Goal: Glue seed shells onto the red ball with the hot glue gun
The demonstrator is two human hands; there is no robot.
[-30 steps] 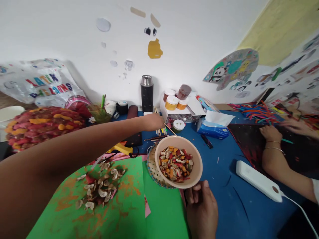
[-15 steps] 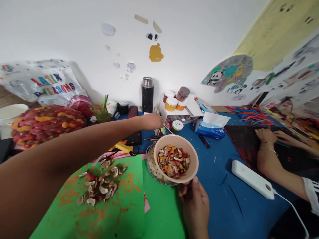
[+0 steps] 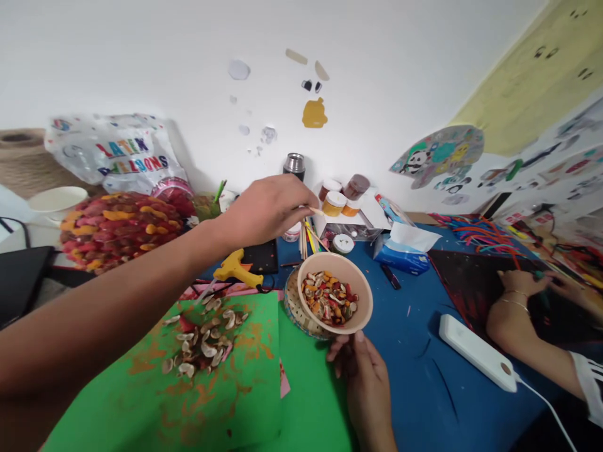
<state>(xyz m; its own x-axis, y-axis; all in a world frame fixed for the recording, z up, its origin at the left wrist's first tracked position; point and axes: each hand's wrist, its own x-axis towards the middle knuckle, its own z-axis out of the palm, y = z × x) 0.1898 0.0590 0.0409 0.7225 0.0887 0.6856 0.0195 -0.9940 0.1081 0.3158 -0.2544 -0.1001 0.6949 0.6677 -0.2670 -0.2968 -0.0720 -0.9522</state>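
Note:
My left hand [image 3: 276, 204] reaches across the table with fingers pinched on a thin wooden stick [image 3: 316, 211]; most of the stick is hidden by the hand. Below it, more sticks and pens [image 3: 306, 240] stand in a bunch. A peach-coloured bowl [image 3: 368, 301] of red, orange and brown shell pieces [image 3: 330, 301] rests tilted on a woven basket [image 3: 294, 307]. At the bowl's near rim is my right hand [image 3: 365, 383], thumb at the edge and fingers curled underneath. More shells [image 3: 205, 345] lie in a heap on paint-smeared green paper [image 3: 245, 402].
A yellow glue gun [image 3: 238, 270] lies behind the paper. Paint jars [image 3: 334, 202], a black flask [image 3: 294, 166] and a tissue pack [image 3: 402, 256] line the back. A white power bank [image 3: 475, 351] with a cable lies right, near another person's arms [image 3: 513, 314].
My left hand has lifted and come nearer, drawing the stick up from the bunch. My right hand stays at the bowl's rim. The view has shifted slightly left.

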